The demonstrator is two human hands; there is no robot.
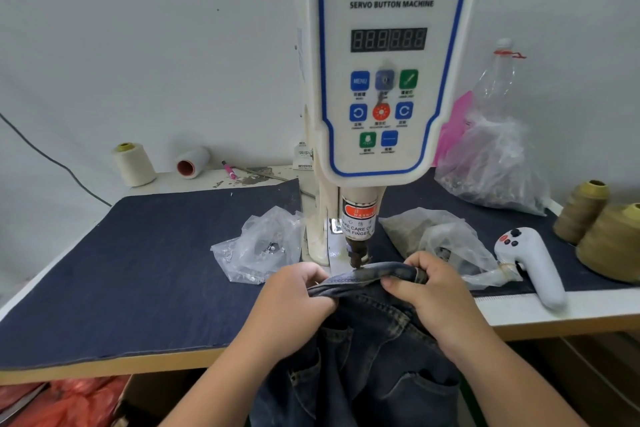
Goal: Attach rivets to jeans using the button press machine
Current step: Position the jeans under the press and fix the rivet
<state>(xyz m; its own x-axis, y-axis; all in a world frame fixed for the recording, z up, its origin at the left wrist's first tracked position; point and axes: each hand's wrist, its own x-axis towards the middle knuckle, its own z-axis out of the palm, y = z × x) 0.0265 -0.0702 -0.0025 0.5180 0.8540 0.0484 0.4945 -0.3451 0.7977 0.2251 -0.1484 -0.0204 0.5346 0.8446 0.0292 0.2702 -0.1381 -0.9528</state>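
Dark faded-blue denim jeans (367, 350) hanging off the table's front edge, waistband bunched up right under the dark metal press head (356, 255). Left hand (298, 291) and right hand (426, 288) both clenched around that stitched waistband, one each side. Flat navy fabric mat (138, 270) covering the table. Crinkly clear plastic bags (259, 248) of small metal bits either side of the post. White plastic handheld controller (533, 263) off right. Behind, glossy cream servo button machine (391, 62), blue-trimmed panel, coloured buttons.
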